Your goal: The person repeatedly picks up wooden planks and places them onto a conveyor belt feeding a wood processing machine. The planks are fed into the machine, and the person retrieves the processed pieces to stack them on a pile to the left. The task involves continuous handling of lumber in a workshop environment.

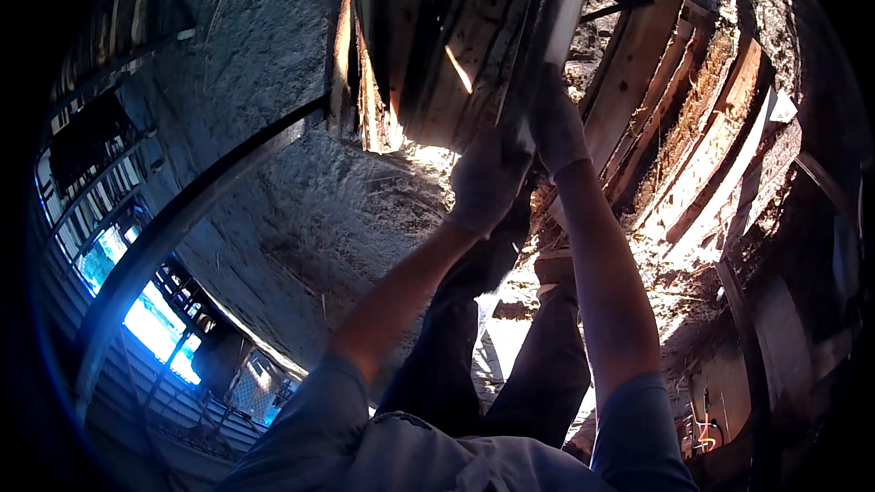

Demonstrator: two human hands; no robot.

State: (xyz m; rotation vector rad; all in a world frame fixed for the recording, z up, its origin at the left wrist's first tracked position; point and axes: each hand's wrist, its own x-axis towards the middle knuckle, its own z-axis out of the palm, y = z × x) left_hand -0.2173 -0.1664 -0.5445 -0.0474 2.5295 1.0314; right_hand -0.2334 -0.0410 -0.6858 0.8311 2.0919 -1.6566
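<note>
My left hand (488, 180), in a pale work glove, is closed at the near end of a long narrow wooden board (567, 14). The right hand (556, 132), gloved too, grips the board's right side slightly farther along. From my hands the board runs away toward the top of the view, its far part lit by sun. Deep shadow hides most of my fingers. Left of the board lie several wide planks (456, 82), mostly in shade.
Rough-edged, bark-covered slabs (702, 137) are stacked at the right. A long metal rail (200, 178) curves across the left side. Dusty ground (301, 200) with sawdust lies beyond my left arm. At the lower right is an orange cord (706, 433).
</note>
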